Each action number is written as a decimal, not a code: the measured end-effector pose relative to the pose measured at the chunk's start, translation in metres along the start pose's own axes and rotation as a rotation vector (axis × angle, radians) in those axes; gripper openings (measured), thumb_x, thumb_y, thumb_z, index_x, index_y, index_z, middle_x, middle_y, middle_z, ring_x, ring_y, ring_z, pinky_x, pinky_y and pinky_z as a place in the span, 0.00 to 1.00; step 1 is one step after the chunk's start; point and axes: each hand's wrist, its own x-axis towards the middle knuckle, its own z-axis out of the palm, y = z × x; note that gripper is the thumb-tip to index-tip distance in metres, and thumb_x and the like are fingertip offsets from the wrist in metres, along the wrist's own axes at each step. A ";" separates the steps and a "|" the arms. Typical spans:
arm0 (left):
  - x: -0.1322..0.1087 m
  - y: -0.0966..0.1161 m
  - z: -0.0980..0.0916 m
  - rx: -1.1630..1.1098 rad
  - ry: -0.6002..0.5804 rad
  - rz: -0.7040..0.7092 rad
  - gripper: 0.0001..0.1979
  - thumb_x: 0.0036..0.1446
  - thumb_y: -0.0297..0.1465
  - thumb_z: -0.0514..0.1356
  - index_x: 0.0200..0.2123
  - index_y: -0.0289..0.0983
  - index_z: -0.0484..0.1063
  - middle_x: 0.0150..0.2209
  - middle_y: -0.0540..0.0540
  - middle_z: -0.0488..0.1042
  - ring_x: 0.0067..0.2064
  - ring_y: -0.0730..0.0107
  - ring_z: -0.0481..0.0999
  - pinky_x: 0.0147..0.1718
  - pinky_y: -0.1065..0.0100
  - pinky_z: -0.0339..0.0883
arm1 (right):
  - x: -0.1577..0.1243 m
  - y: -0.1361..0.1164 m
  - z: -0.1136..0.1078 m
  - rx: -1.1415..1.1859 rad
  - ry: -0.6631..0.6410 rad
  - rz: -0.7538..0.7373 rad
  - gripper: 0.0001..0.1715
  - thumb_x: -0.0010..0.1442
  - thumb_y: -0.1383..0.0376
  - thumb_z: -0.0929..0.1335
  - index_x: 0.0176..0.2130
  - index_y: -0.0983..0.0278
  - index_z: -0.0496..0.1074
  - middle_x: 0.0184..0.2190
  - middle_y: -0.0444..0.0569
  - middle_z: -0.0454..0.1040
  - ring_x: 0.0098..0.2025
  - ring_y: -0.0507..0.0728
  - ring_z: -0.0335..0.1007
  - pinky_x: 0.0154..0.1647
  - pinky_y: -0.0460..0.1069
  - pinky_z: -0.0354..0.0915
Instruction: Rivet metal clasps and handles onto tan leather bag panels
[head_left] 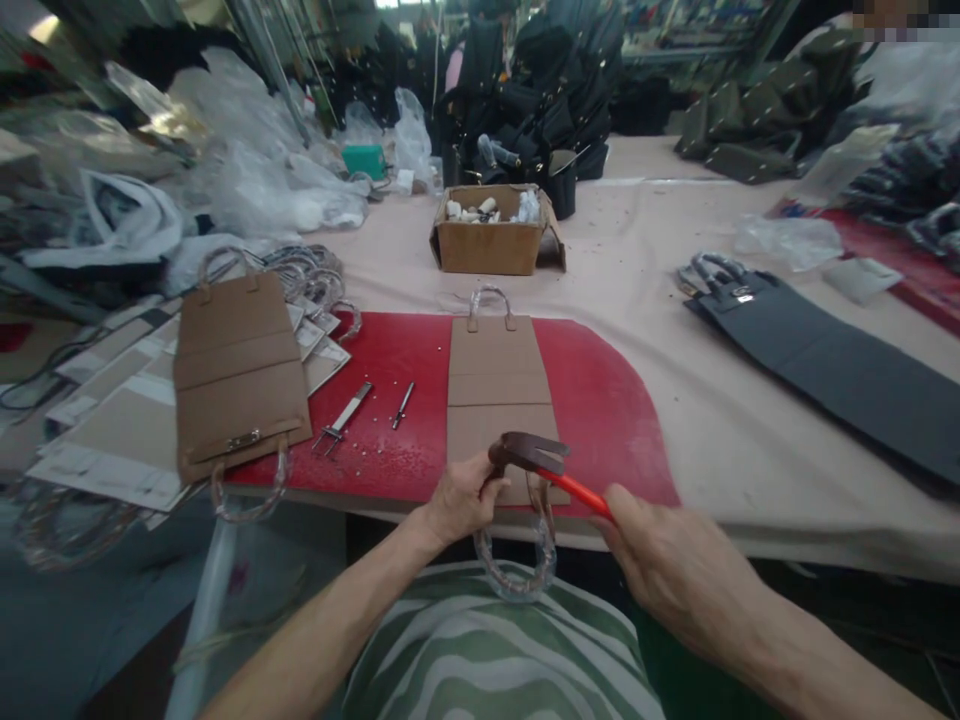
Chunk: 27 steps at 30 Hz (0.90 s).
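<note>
My right hand [652, 535] grips the red handle of a claw hammer [529, 452]. The hammer's dark head is just over my left hand [466, 500], whose fingers are pinched together; whatever they hold is hidden beneath the head. Under both lies a tan bag panel [499, 375] flat on a red board [600, 400]. One plastic-wrapped handle stands at its far end, and another wrapped handle [517, 580] hangs off the near table edge. To the left on the board are a slim metal rod [403, 405] and a metal tool with prongs [346, 418].
A second tan bag panel [240, 370] lies on stacked pale panels [112, 440] at left. Behind the board stands a cardboard box [491, 245] of small white pieces. Dark grey panels [832, 360] lie at right. Plastic wrap [255, 150] and black bags [525, 90] fill the back.
</note>
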 end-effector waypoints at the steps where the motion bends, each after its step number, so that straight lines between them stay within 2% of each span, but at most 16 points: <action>1: 0.000 0.000 0.000 0.004 -0.004 -0.003 0.07 0.59 0.26 0.57 0.42 0.36 0.70 0.32 0.45 0.75 0.32 0.64 0.76 0.31 0.68 0.70 | -0.003 0.004 0.002 -0.003 -0.097 0.015 0.13 0.70 0.64 0.57 0.31 0.59 0.56 0.16 0.41 0.60 0.13 0.53 0.50 0.18 0.51 0.38; 2: -0.001 -0.001 0.001 0.006 -0.008 -0.006 0.07 0.59 0.26 0.56 0.42 0.36 0.70 0.32 0.44 0.75 0.32 0.64 0.76 0.31 0.67 0.70 | -0.006 0.010 0.004 0.016 -0.179 0.076 0.14 0.70 0.62 0.57 0.31 0.59 0.57 0.16 0.41 0.60 0.13 0.54 0.50 0.19 0.52 0.38; 4: -0.001 -0.003 0.002 -0.001 -0.006 -0.008 0.07 0.60 0.27 0.57 0.42 0.36 0.70 0.35 0.43 0.76 0.35 0.63 0.77 0.34 0.67 0.72 | -0.010 0.026 0.008 0.111 -0.260 0.262 0.16 0.70 0.56 0.57 0.31 0.59 0.58 0.16 0.41 0.61 0.14 0.54 0.52 0.20 0.51 0.41; 7: -0.003 -0.005 0.003 -0.037 0.002 -0.021 0.06 0.61 0.28 0.58 0.43 0.36 0.71 0.38 0.42 0.77 0.39 0.63 0.78 0.39 0.66 0.73 | -0.016 0.060 0.021 0.262 -0.299 0.536 0.22 0.67 0.49 0.56 0.29 0.60 0.58 0.19 0.44 0.64 0.19 0.55 0.58 0.22 0.49 0.50; 10: -0.005 -0.005 0.001 -0.089 -0.003 -0.045 0.07 0.62 0.27 0.58 0.44 0.37 0.71 0.40 0.43 0.77 0.41 0.65 0.78 0.41 0.67 0.73 | -0.024 0.092 0.045 0.239 -0.318 0.720 0.22 0.64 0.49 0.55 0.27 0.60 0.59 0.20 0.47 0.65 0.22 0.57 0.61 0.25 0.49 0.54; 11: -0.006 -0.005 0.000 -0.106 -0.001 -0.049 0.07 0.62 0.27 0.59 0.44 0.37 0.71 0.40 0.43 0.77 0.41 0.65 0.78 0.42 0.67 0.73 | -0.026 0.098 0.052 0.169 -0.309 0.750 0.20 0.63 0.51 0.55 0.28 0.60 0.60 0.21 0.48 0.65 0.23 0.58 0.62 0.26 0.50 0.55; 13: -0.007 -0.004 -0.002 -0.136 0.014 -0.046 0.07 0.62 0.26 0.59 0.44 0.37 0.71 0.41 0.44 0.78 0.42 0.67 0.78 0.43 0.69 0.72 | -0.031 0.101 0.063 -0.029 -0.247 0.710 0.17 0.62 0.55 0.56 0.31 0.62 0.63 0.27 0.54 0.68 0.28 0.60 0.64 0.29 0.52 0.55; 15: -0.009 -0.003 -0.003 -0.157 0.028 -0.019 0.08 0.62 0.25 0.60 0.44 0.37 0.72 0.42 0.44 0.78 0.44 0.68 0.79 0.45 0.70 0.72 | -0.034 0.091 0.069 -0.165 -0.111 0.608 0.17 0.62 0.58 0.57 0.35 0.65 0.67 0.34 0.59 0.70 0.35 0.64 0.66 0.34 0.54 0.57; 17: -0.010 -0.002 -0.004 -0.167 0.035 0.015 0.08 0.62 0.25 0.60 0.44 0.37 0.72 0.44 0.44 0.78 0.47 0.68 0.78 0.48 0.69 0.72 | -0.037 0.070 0.074 -0.093 0.010 0.569 0.18 0.63 0.57 0.57 0.38 0.66 0.69 0.37 0.59 0.70 0.38 0.64 0.67 0.38 0.55 0.59; 18: -0.010 -0.002 -0.004 -0.169 0.041 0.014 0.08 0.62 0.25 0.60 0.44 0.37 0.72 0.44 0.44 0.78 0.47 0.68 0.78 0.49 0.69 0.72 | -0.039 0.057 0.078 0.008 0.032 0.597 0.19 0.64 0.56 0.57 0.37 0.65 0.70 0.35 0.56 0.71 0.36 0.63 0.67 0.38 0.54 0.59; 20: -0.009 -0.001 -0.005 -0.169 0.066 -0.035 0.07 0.62 0.25 0.60 0.44 0.37 0.73 0.43 0.44 0.79 0.46 0.68 0.79 0.48 0.69 0.73 | -0.045 0.029 0.090 0.301 -0.028 0.717 0.21 0.64 0.52 0.59 0.32 0.64 0.70 0.29 0.52 0.71 0.31 0.60 0.67 0.35 0.53 0.60; 22: -0.008 0.001 -0.005 -0.167 0.091 -0.107 0.07 0.61 0.25 0.60 0.43 0.37 0.74 0.41 0.44 0.80 0.44 0.68 0.80 0.45 0.70 0.74 | -0.052 0.004 0.109 0.704 -0.124 0.916 0.23 0.61 0.48 0.62 0.30 0.64 0.71 0.26 0.51 0.71 0.29 0.60 0.68 0.31 0.52 0.62; 23: -0.007 0.002 -0.006 -0.168 0.094 -0.131 0.07 0.61 0.25 0.60 0.43 0.36 0.74 0.41 0.44 0.80 0.43 0.68 0.80 0.44 0.70 0.74 | -0.055 -0.006 0.119 0.941 -0.121 1.034 0.24 0.59 0.46 0.64 0.32 0.64 0.71 0.27 0.51 0.72 0.29 0.60 0.69 0.30 0.51 0.64; 25: -0.007 0.005 -0.008 -0.170 0.079 -0.148 0.07 0.61 0.25 0.60 0.42 0.36 0.74 0.41 0.44 0.80 0.42 0.68 0.80 0.44 0.70 0.74 | -0.060 -0.020 0.141 1.405 -0.023 1.242 0.26 0.56 0.46 0.67 0.37 0.66 0.72 0.33 0.54 0.75 0.29 0.60 0.71 0.27 0.50 0.67; 27: -0.009 0.010 -0.010 -0.179 0.054 -0.160 0.06 0.61 0.25 0.60 0.41 0.36 0.74 0.40 0.45 0.80 0.42 0.68 0.80 0.44 0.71 0.74 | -0.063 -0.025 0.160 1.731 0.109 1.363 0.22 0.57 0.50 0.68 0.41 0.66 0.72 0.37 0.55 0.76 0.25 0.56 0.69 0.21 0.47 0.66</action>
